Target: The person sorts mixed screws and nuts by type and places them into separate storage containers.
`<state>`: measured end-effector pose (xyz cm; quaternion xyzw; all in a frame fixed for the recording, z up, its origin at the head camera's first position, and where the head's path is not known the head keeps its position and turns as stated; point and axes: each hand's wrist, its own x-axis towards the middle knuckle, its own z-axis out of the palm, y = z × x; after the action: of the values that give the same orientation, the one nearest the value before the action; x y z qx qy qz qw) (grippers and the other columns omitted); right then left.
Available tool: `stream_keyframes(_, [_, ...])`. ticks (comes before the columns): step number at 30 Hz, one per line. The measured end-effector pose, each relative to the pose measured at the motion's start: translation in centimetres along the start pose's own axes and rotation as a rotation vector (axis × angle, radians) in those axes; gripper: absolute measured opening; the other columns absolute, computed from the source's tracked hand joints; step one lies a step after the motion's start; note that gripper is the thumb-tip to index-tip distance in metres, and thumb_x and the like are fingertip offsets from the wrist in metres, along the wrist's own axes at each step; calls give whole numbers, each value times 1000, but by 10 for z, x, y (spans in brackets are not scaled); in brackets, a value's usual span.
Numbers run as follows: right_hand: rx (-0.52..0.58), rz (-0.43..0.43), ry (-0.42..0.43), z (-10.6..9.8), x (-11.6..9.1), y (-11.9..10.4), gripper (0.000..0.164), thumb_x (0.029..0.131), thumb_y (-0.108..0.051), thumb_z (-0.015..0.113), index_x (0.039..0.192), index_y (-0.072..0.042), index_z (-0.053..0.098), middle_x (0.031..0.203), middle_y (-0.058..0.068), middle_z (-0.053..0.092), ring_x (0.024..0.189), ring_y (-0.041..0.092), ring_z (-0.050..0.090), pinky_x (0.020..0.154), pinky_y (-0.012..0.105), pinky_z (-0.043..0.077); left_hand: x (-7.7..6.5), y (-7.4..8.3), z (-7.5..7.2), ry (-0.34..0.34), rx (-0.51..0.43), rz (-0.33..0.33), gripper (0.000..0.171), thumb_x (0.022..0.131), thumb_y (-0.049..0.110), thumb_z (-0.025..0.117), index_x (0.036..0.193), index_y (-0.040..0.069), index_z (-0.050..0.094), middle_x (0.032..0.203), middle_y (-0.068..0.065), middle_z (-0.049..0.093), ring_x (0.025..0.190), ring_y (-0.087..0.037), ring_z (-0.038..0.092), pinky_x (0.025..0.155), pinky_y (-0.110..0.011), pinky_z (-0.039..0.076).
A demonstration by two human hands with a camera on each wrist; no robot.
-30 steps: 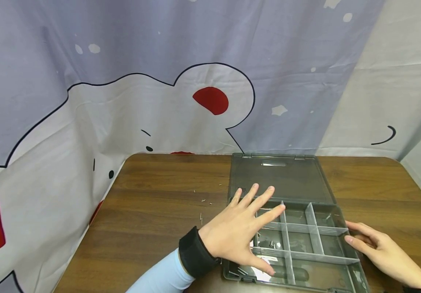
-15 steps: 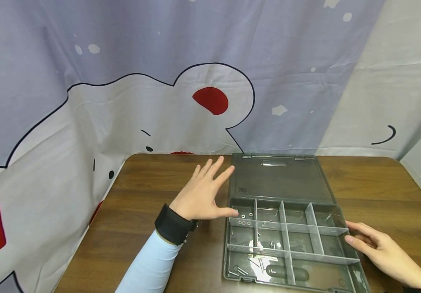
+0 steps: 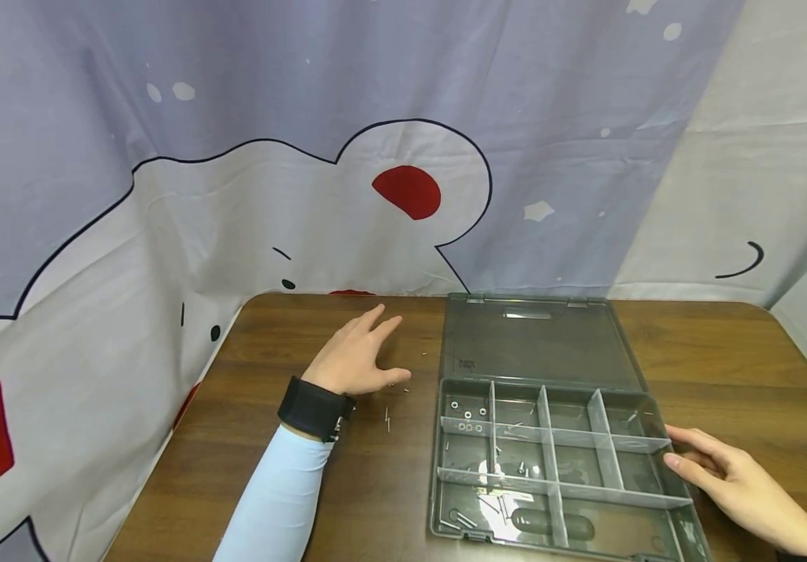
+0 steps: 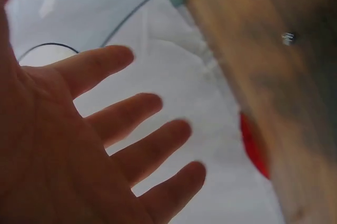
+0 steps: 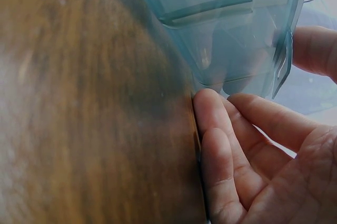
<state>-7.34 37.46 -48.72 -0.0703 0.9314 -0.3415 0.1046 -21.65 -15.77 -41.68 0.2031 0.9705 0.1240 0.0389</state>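
My left hand [image 3: 350,359] hovers over the table left of the grey see-through compartment box [image 3: 628,527], its fingers spread and nothing in them. Near it on the wood lie thin metal pins [image 3: 387,420] and a tiny metal bit [image 3: 424,353]. The left wrist view shows the bare palm and a small metal piece [image 4: 288,38] on the table. At the box's right side, my right hand [image 3: 727,476] holds the wall, thumb over the rim and fingers against the outside. Inside the box are small nuts or washers [image 3: 468,415], short screws [image 3: 521,468] and longer pins [image 3: 465,519].
The box's lid [image 3: 537,343] lies folded back toward the far table edge. Pale dividers [image 3: 610,460] split the box into several compartments. A patterned curtain [image 3: 291,211] hangs behind and to the left of the wooden table [image 3: 263,468].
My left hand has moved from above the box to the left, over the table, uncovering the left compartments. The right hand stays at the box's right side.
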Motion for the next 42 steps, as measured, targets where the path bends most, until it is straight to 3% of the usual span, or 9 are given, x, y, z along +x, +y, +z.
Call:
stream_keyframes(8, [7,1,3,1,0,-1,52,107,-25,56,149,5,46,138,35,58,96,-19,54,73,16,52,3,-12,11,-49,36,-49,56,89,36,79,138,14,65,138,-9,63,124,-29,64,106,-46,51])
stream_keyframes(12, [10,6,1,0,0,-2,53,108,-26,56,149,5,45,139,36,57,96,-20,54,73,15,52,5,-16,15,-57,48,-50,41,88,24,81,126,13,72,121,-6,69,109,-24,67,97,-43,55])
stream_keyframes(15, [7,13,-1,0,0,-1,53,108,-26,55,150,5,45,140,36,56,97,-20,53,73,16,52,6,-18,17,-52,47,-43,34,87,16,81,120,12,75,115,-5,71,107,-24,68,94,-41,56])
stream_keyframes(20, [9,19,-8,-1,0,-1,54,108,-27,55,150,5,45,140,36,56,96,-20,53,73,21,55,9,-20,21,-11,62,-28,26,85,9,82,111,10,78,110,-6,74,107,-26,70,94,-42,57])
stream_keyframes(26, [4,3,-2,0,0,-1,53,108,-26,55,150,5,45,140,36,56,97,-21,51,74,29,59,14,-23,30,78,73,-7,11,83,3,82,91,11,80,95,-5,76,91,-24,72,83,-40,59])
stream_keyframes(29, [5,7,-3,0,-1,-2,53,108,-26,55,150,5,45,140,35,56,97,-21,52,75,29,59,16,-25,34,107,81,-1,12,82,-1,80,83,12,78,88,-3,75,83,-21,71,78,-38,59])
stream_keyframes(34, [19,17,-9,-1,-1,-3,54,108,-27,55,150,4,45,138,32,60,96,-17,57,73,16,53,18,-25,36,125,87,10,19,78,-4,77,72,13,73,76,0,70,70,-17,64,67,-35,56])
stream_keyframes(40, [22,23,-16,-1,-1,-4,54,108,-27,54,151,4,44,138,32,60,96,-17,58,73,17,53,19,-26,36,113,87,1,26,74,-4,73,63,17,61,67,2,59,61,-16,54,57,-30,42])
stream_keyframes(42, [22,20,-18,-1,-1,-4,54,108,-28,54,151,5,44,138,32,59,96,-17,57,75,23,57,20,-26,38,107,86,0,27,74,-3,72,63,18,58,65,3,56,60,-15,52,55,-29,40])
